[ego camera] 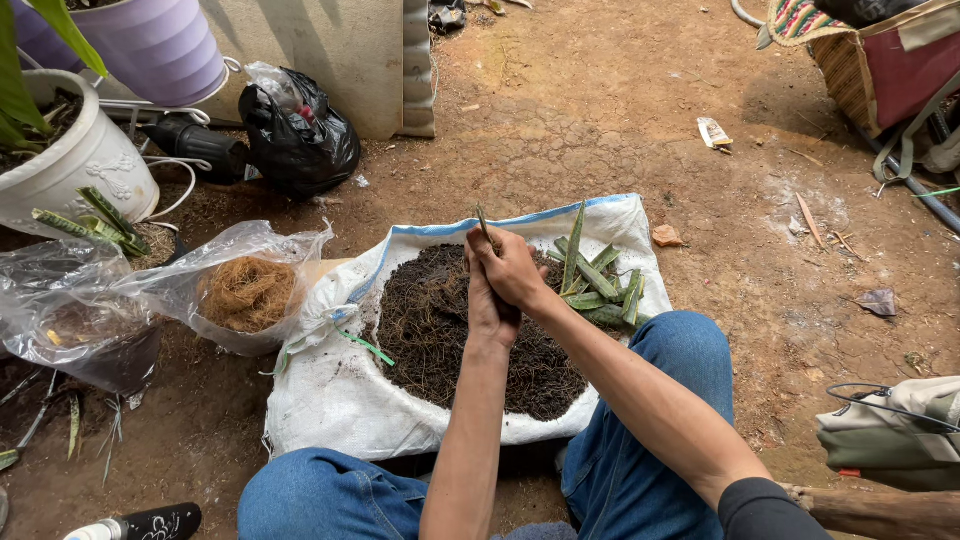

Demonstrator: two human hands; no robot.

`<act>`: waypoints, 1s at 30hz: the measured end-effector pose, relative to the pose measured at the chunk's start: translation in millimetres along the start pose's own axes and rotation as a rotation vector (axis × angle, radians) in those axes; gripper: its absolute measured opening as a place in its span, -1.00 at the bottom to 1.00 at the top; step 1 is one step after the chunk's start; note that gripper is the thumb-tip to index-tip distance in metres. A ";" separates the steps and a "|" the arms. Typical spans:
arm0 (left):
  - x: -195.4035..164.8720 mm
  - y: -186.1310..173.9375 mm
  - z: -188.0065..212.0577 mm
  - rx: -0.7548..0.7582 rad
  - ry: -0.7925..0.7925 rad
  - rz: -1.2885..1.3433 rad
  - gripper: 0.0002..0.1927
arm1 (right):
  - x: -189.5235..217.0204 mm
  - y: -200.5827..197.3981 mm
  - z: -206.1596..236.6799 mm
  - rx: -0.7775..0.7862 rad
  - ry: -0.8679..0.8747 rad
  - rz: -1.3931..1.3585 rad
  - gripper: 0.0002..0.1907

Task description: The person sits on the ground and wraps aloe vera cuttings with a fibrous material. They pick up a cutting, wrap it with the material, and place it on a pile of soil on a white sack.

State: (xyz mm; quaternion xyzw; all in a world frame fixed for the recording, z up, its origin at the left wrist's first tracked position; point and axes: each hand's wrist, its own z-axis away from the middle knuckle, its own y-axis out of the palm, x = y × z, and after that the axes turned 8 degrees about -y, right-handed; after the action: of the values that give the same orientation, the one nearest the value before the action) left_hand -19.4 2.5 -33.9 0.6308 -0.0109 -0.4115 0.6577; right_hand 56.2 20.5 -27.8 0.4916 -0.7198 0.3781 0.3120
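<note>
Both hands close round one thin plant cutting above the soil heap.

The right hand (512,270) wraps over the left hand (488,308), and together they pinch a slim green cutting (483,222) whose tip pokes up past the knuckles; the lower end is hidden inside the fists. They are held over a mound of dark rooty soil (440,330) spread on a white sack (330,390), with more green leaf cuttings (595,280) lying at its far right edge. A clear bag of brown coconut fibre (245,292) sits just left of the sack. Squeezed this tightly, the narrow stem could snap or bruise, and any tug sideways could scatter soil off the sack onto the bare ground.
</note>
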 end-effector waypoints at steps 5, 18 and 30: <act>0.8 4.4 1.0 -0.041 0.071 -0.007 -0.29 | 17.5 1.2 -4.8 0.063 0.020 -0.028 -0.35; 9.3 1.4 1.6 0.090 0.009 -0.051 -0.38 | 11.3 -4.2 -9.0 -0.120 0.233 -0.139 -0.47; 5.2 -15.7 1.6 0.044 -0.083 -0.076 -0.38 | -6.3 -14.2 -20.8 -0.122 0.155 -0.387 -0.62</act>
State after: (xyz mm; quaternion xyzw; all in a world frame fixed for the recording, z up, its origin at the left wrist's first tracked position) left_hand -25.1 0.4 -49.4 0.6276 -0.0231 -0.4617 0.6264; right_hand 73.2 38.0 -18.7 0.5703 -0.6074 0.3034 0.4624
